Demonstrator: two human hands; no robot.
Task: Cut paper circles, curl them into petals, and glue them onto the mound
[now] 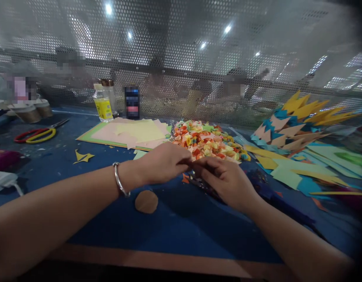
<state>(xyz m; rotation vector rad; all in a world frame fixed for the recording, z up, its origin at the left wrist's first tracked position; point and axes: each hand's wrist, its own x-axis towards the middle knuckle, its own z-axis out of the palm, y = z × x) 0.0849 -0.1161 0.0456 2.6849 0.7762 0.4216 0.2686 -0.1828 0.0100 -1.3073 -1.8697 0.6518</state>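
My left hand, with a silver bangle at its wrist, is closed, its fingertips pinched together. They meet the fingertips of my right hand, which is also closed. Whatever is between the fingers is too small or hidden to make out. Just beyond both hands rises a heap of small folded paper pieces in orange, yellow, pink and green. Under my right hand lies a dark object, partly covered, that I cannot identify. A round brown cardboard disc rests on the blue table nearer to me.
Stacked paper sheets, a bottle and an upright phone stand behind. Left are scissors and a white charger. Right are a spiky paper construction, paper strips and a dark blue glue gun. A perforated screen closes the back.
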